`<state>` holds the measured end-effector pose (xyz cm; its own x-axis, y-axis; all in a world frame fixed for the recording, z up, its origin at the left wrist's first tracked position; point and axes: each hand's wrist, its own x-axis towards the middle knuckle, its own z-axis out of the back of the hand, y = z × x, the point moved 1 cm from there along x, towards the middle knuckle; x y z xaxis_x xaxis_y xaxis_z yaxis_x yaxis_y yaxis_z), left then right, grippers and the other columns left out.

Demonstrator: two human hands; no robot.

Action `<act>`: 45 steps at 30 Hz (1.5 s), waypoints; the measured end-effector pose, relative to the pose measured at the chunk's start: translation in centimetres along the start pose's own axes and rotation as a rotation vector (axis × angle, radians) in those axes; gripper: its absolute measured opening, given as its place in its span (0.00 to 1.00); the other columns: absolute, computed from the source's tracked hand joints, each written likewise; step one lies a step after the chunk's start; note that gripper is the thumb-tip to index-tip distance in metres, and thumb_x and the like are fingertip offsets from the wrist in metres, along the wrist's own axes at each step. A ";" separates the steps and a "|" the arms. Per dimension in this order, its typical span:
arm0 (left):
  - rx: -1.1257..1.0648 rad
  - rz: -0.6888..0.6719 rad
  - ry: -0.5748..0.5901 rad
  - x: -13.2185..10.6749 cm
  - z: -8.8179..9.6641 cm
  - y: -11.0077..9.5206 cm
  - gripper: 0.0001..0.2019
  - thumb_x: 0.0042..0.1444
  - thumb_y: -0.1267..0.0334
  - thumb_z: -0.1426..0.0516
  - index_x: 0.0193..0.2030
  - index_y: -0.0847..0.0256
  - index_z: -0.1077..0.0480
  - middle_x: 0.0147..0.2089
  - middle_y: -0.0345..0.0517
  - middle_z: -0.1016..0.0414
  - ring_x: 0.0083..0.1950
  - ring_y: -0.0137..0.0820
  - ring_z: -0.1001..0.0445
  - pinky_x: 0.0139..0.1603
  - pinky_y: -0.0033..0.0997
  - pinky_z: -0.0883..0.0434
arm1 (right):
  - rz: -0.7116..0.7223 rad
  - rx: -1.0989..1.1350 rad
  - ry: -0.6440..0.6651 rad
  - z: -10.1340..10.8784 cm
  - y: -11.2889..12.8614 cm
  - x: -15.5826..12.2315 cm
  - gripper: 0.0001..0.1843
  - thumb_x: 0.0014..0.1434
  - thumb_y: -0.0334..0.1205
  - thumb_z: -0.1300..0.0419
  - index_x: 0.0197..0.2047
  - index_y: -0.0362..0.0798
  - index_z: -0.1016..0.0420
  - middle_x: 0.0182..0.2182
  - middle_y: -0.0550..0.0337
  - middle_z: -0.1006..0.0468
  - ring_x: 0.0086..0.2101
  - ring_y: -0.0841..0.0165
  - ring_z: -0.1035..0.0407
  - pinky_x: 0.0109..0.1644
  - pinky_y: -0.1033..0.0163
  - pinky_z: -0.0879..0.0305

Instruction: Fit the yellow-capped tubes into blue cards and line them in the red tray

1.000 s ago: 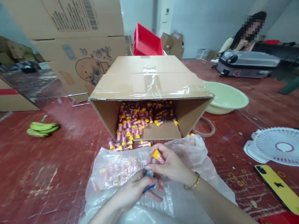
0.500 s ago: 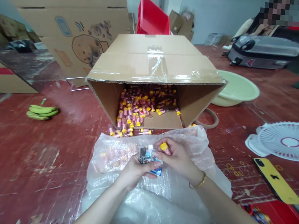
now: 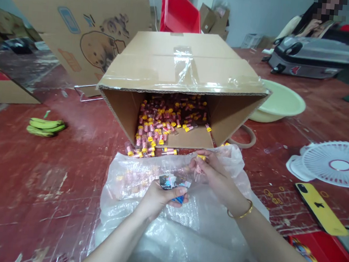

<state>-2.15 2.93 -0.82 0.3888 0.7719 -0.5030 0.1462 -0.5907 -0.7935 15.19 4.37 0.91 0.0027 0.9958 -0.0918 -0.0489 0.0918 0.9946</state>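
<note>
Yellow-capped vial [image 3: 200,168]: pinched in the fingers of the right hand [image 3: 216,176], just above the plastic; cap on the far side, pink-filled body angled back toward the wearer, partly covered by the fingertips.
Right-hand grasp: thumb and fingers closed on that vial, back of the hand turned up, a gold bangle [image 3: 245,209] at the wrist.
Left-hand grasp: thumb clamped over a small printed packet [image 3: 173,181], dark with a blue lower part; the left hand [image 3: 159,195] sits nearer the wearer.
Vial to packet: the vial lies to the right of the packet and a little farther out, near it; from here I can't tell whether they touch.
Plastic sheet [image 3: 208,232]: translucent, wrinkled, spread under both hands; more vials show blurred through it on the left, and whether they're in it or beneath it I can't say.
Loose vial at the box mouth [image 3: 169,151]: lying crosswise, cap to the right, just beyond the sheet; the right fingers are the nearer ones.
Cardboard box [image 3: 155,66]: tipped on its side, mouth toward the wearer, vials heaped mostly toward its left.
Red floor [image 3: 75,179]: bananas [image 3: 46,127] at left; pale green basin [image 3: 282,100] and yellow phone [image 3: 320,207] at right.
</note>
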 end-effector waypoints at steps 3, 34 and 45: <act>-0.047 -0.086 -0.020 0.2 0.0 0.4 0.13 0.39 0.61 0.30 0.28 0.66 0.24 0.22 0.46 0.25 0.25 0.30 0.27 0.24 0.25 0.33 | 0.104 0.021 0.035 -0.1 0.8 -0.3 0.16 0.60 0.50 0.42 0.46 0.53 0.40 0.37 0.59 0.26 0.38 0.67 0.31 0.44 0.58 0.33; -0.299 -0.049 -0.043 -0.9 -2.9 -1.8 0.20 0.39 0.58 0.29 0.38 0.67 0.23 0.33 0.51 0.20 0.34 0.36 0.22 0.39 0.31 0.26 | 0.202 -0.026 0.136 -3.1 -0.9 -2.8 0.34 0.44 0.28 0.35 0.48 0.56 0.49 0.44 0.56 0.34 0.39 0.65 0.28 0.37 0.61 0.27; -0.325 -0.078 -0.079 -1.0 -2.9 -1.3 0.21 0.39 0.62 0.29 0.42 0.65 0.23 0.36 0.48 0.20 0.39 0.37 0.22 0.44 0.34 0.26 | 0.357 -0.135 0.044 -3.0 -1.4 -2.7 0.34 0.41 0.29 0.35 0.47 0.54 0.49 0.43 0.56 0.37 0.45 0.62 0.34 0.49 0.56 0.32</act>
<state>-0.08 2.26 1.75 0.2949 0.8261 -0.4802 0.4600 -0.5632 -0.6864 12.26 1.53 -0.34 -0.0814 0.9636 0.2546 -0.1705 -0.2651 0.9490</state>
